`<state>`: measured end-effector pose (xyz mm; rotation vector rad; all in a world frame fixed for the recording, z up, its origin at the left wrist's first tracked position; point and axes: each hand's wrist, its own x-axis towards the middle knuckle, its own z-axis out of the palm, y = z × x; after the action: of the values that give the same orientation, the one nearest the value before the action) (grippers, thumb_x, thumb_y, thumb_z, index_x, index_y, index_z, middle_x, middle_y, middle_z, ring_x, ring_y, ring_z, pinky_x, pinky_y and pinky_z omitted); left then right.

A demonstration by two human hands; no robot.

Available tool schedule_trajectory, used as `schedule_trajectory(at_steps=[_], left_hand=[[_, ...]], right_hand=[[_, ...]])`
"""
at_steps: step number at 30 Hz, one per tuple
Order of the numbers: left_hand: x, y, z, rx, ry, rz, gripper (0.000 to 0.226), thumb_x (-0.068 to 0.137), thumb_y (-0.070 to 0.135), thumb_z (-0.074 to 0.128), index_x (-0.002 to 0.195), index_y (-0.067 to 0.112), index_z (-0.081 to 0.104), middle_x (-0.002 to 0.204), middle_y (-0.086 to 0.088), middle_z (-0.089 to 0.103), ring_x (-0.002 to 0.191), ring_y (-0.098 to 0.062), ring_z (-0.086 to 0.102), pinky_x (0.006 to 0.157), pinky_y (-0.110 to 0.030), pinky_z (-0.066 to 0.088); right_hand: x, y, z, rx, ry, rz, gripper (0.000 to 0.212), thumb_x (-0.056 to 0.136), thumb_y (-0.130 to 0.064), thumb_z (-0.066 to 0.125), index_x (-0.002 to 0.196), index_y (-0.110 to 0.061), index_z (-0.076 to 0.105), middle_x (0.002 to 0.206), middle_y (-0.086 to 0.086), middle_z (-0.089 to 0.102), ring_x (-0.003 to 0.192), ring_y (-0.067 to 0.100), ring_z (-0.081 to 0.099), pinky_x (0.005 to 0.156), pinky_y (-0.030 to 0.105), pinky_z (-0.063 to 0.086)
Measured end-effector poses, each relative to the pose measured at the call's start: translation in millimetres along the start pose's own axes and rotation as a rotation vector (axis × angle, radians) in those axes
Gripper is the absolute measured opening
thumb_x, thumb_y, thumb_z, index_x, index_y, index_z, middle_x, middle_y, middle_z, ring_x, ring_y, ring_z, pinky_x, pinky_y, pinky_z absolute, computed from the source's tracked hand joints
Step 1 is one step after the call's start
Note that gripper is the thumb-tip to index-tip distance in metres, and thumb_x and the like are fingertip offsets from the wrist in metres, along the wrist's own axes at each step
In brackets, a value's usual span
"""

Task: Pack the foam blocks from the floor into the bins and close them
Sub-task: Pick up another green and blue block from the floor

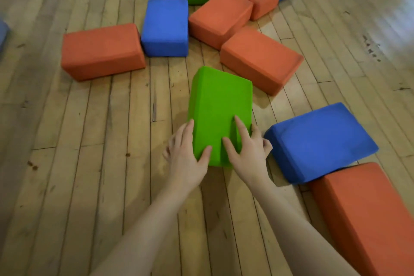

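Held block: a green rectangular foam block sits at the middle of the wooden plank floor, long axis running away from the person, near end between both hands.
Left hand: the left hand clasps the block's near left corner, thumb on the top face, fingers down along the left side, curled narrow round the edge.
Right hand: the right hand lies on the near right part of the top face, thumb and forefinger spread wide on the foam, other fingers bent over the right edge.
Right neighbours: a blue foam block lies tilted just beside the right hand, its near edge resting on a long orange foam block at the frame's lower right.
Beyond: an orange block lies just past the green one; further off, an orange block touching a blue block.
Far cluster: more orange, green and blue blocks, packed closely together, at the top edge.
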<state>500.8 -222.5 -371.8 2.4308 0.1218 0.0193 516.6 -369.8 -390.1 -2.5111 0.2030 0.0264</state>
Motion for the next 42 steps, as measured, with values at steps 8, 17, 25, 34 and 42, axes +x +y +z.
schedule_trajectory(at_steps=[8, 17, 25, 34, 42], left_hand=[[-10, 1, -31, -0.369, -0.026, 0.037, 0.053, 0.088, 0.036, 0.059, 0.135, 0.031, 0.034, 0.137, 0.002, 0.035, 0.126, -0.011, 0.035, 0.106, -0.037, 0.036], [-15, 57, -8, 0.014, 0.073, 0.189, 0.054, 0.087, 0.042, 0.051, 0.139, 0.031, 0.043, 0.146, 0.004, 0.037, 0.127, -0.026, 0.041, 0.097, -0.038, 0.037], [22, 96, 33, 0.415, -0.031, 0.452, 0.049, 0.084, 0.038, 0.046, 0.129, 0.022, 0.056, 0.134, -0.005, 0.054, 0.108, -0.045, 0.052, 0.076, -0.044, 0.048], [30, 92, 33, 0.546, -0.107, 0.367, 0.064, 0.084, 0.046, 0.053, 0.143, 0.034, 0.033, 0.151, -0.011, 0.026, 0.113, -0.041, 0.043, 0.084, -0.043, 0.044], [42, 95, 30, 0.504, -0.117, 0.335, 0.060, 0.093, 0.050, 0.038, 0.148, 0.040, 0.017, 0.156, -0.005, 0.011, 0.113, -0.033, 0.042, 0.087, -0.038, 0.041]], right_hand=[[-24, -14, -12, 0.193, 0.058, -0.027, 0.054, 0.087, -0.050, 0.044, 0.138, -0.036, 0.041, 0.143, 0.010, 0.040, 0.136, 0.015, 0.026, 0.098, 0.019, 0.003], [-36, 60, -63, -0.076, 0.277, 0.251, 0.045, 0.094, -0.046, 0.046, 0.135, -0.027, 0.048, 0.148, 0.008, 0.035, 0.133, 0.025, 0.033, 0.107, 0.041, 0.012], [-16, 118, -78, -0.323, 0.145, 0.656, 0.069, 0.093, -0.061, 0.027, 0.150, -0.026, 0.011, 0.149, 0.038, 0.000, 0.142, 0.042, -0.006, 0.112, 0.049, -0.004], [13, 108, -64, -0.021, 0.213, 0.416, 0.078, 0.090, -0.050, 0.052, 0.150, -0.022, 0.012, 0.152, 0.031, -0.006, 0.143, 0.039, 0.004, 0.114, 0.053, 0.011], [17, 92, -52, 0.117, 0.329, 0.601, 0.100, 0.085, -0.059, 0.053, 0.148, 0.001, 0.002, 0.155, 0.018, 0.014, 0.144, 0.030, 0.012, 0.113, 0.046, 0.007]])
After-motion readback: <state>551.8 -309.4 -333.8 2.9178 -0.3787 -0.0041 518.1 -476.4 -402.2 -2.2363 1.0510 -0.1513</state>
